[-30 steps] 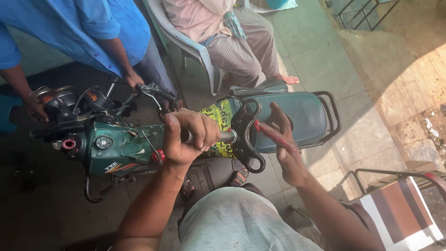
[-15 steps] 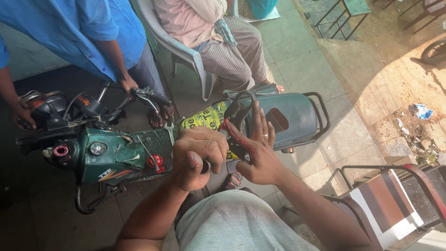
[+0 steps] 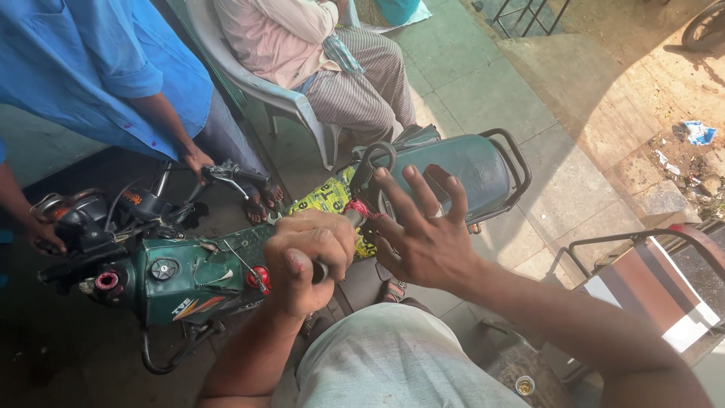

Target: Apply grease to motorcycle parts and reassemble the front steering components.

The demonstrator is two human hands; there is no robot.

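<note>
My left hand (image 3: 308, 261) is closed in a fist around a metal rod (image 3: 349, 219) with a red end, held over a green moped (image 3: 198, 276). My right hand (image 3: 423, 236) is spread open just right of the rod's end, fingers apart, its palm against or very near the rod. A black ring-shaped part (image 3: 371, 160) sits above the fingertips, in front of the moped's dark teal seat (image 3: 464, 168). A yellow-green printed cloth (image 3: 326, 198) lies between tank and seat. Whether the right hand touches the rod is hidden.
A person in a blue shirt stands at upper left, one hand (image 3: 198, 160) on the moped's handlebar (image 3: 226, 175). Another person sits in a pale plastic chair (image 3: 302, 113) behind the moped. A metal-framed striped seat (image 3: 642, 283) stands at the right. Tiled floor beyond.
My right hand has moved left from beside the black ring part to the rod's end, close to my left fist. My left hand keeps its grip on the rod.
</note>
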